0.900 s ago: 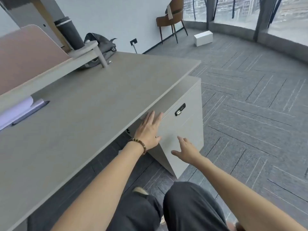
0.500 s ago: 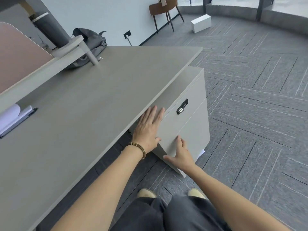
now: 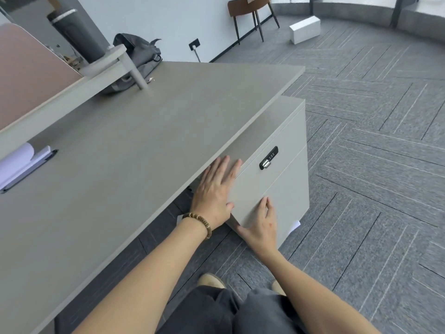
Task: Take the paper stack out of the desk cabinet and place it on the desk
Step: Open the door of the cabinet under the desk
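Here, the scene line by line:
Cabinet: the grey cabinet (image 3: 269,189) stands on the carpet under the right end of the table (image 3: 134,150), its front shut, with a black combination lock (image 3: 268,157) near the top of the front.
Left hand: the left hand (image 3: 214,194) lies flat on the cabinet's left front corner just below the table edge, fingers (image 3: 226,169) spread and straight, thumb on the front face; it grips nothing. A beaded bracelet (image 3: 199,222) sits on the wrist.
Right hand: the right hand (image 3: 261,227) rests open against the lower front of the cabinet, fingers extended upward along the seam between the panels, holding nothing.
Paper stack: not visible inside the closed cabinet; a white sheet corner (image 3: 295,226) shows on the floor at the cabinet's lower right edge, and I cannot tell whether it belongs to the stack.
Table left edge: a notebook with a pen (image 3: 21,167) lies there.
Table far edge: a grey backpack (image 3: 139,56) sits behind a raised shelf (image 3: 103,63).
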The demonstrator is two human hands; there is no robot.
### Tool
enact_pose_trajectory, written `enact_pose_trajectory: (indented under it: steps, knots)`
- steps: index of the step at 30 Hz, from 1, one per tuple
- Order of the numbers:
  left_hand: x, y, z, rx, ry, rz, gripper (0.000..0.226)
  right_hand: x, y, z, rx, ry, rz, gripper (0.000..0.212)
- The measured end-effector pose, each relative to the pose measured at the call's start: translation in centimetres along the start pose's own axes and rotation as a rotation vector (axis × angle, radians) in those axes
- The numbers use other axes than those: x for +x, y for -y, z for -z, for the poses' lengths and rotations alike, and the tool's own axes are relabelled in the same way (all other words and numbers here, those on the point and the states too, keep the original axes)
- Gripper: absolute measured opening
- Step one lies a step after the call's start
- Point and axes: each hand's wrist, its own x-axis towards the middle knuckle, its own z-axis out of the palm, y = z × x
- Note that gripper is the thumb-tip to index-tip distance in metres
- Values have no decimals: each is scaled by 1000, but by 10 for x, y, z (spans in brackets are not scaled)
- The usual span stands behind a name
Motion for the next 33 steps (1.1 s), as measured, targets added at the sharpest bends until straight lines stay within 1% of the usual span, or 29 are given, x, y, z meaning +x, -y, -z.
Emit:
enact_pose_trajectory:
  steps: [7, 12, 15, 19, 23, 26, 30, 33]
  knots:
    - [-1, -1, 2, 12, 28, 5, 113, -8, -11, 20, -131, 9, 49, 126]
    - [-2, -6, 7, 27, 60, 40, 114, -16, -27, 54, -222, 83, 134, 125]
    - [-2, -12, 12, 24, 88, 81, 114, -22, -37, 74, -288, 88, 217, 121]
    - [-4, -23, 16, 50, 127, 139, 115, -29, -47, 98, -328, 112, 268, 113]
    - [-6, -32, 17, 39, 163, 192, 122, -33, -56, 113, -321, 163, 274, 112]
    - [-7, -34, 20, 32, 206, 204, 125, -38, -66, 125, -264, 210, 255, 109]
    - [-13, -39, 21, 72, 210, 203, 127, -41, -81, 146, -187, 253, 254, 110]
    - [-14, -43, 23, 48, 211, 221, 127, -40, -91, 166, -124, 295, 251, 110]
